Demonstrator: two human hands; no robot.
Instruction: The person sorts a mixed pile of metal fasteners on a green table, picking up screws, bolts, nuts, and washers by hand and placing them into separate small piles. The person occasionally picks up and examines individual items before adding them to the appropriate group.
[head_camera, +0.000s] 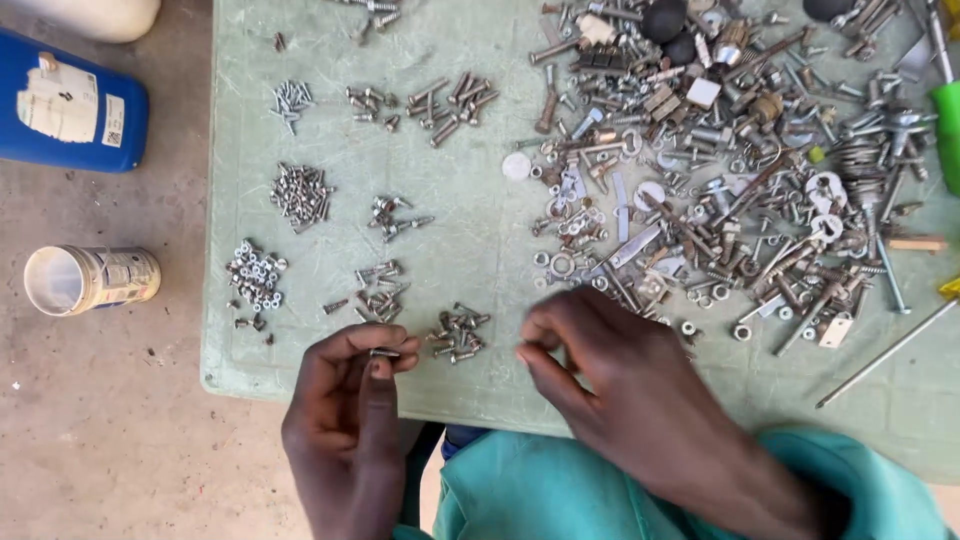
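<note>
My left hand (345, 415) sits at the near edge of the pale green table (470, 230) and pinches a small screw (384, 352) between thumb and fingertips. My right hand (625, 385) hovers over the near middle of the table, fingers curled with the tips drawn together; whether it holds anything is hidden. A small pile of dark screws (458, 332) lies between the two hands. A big mixed heap of bolts, washers, nuts and brackets (730, 170) spreads over the right half of the table, just beyond my right hand.
Several small sorted piles lie on the left half: nuts (254, 277), short screws (300, 193), bolts (450, 100). On the concrete floor to the left lie a blue canister (70, 105) and an open tin (88, 279). A green object (946, 130) stands at the right edge.
</note>
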